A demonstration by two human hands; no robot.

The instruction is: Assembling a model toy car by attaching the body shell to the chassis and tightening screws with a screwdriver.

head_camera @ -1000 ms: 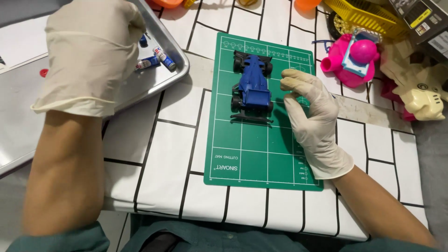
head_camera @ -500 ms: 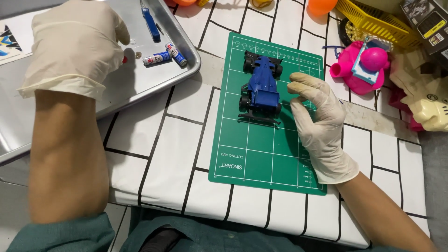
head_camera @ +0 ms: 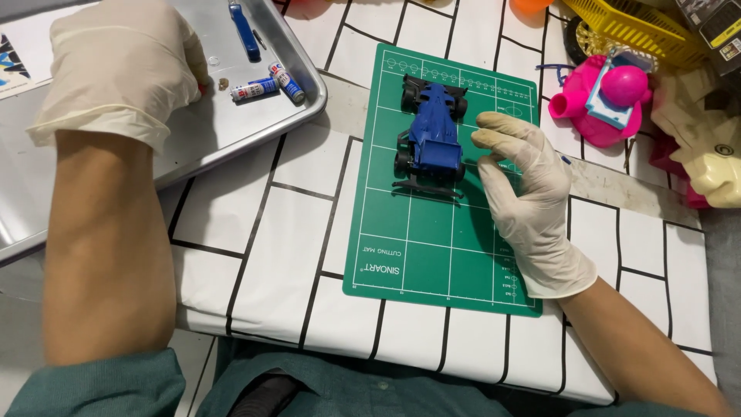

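Observation:
A blue toy race car (head_camera: pixel 432 139) lies on a green cutting mat (head_camera: pixel 424 247). My right hand (head_camera: pixel 525 193), in a pale glove, rests on the mat just right of the car, fingers spread, with fingertips and thumb against the car's side. My gloved left hand (head_camera: pixel 123 69) is curled down over a metal tray (head_camera: pixel 231 139), and its fingers are hidden from view. A bit of something red shows at its fingertips. Two small batteries (head_camera: pixel 270 83) and a tiny round metal part (head_camera: pixel 222 83) lie on the tray just right of that hand.
A blue-handled screwdriver (head_camera: pixel 245 31) lies at the tray's far side. A pink toy (head_camera: pixel 610 96), a yellow basket (head_camera: pixel 633 27) and a cream toy (head_camera: pixel 706 139) crowd the right rear. The table wears a white cloth with black lines.
My left hand has drawn a little to the left of the batteries, and the screwdriver now shows. My right hand stays beside the car. The view has shifted slightly.

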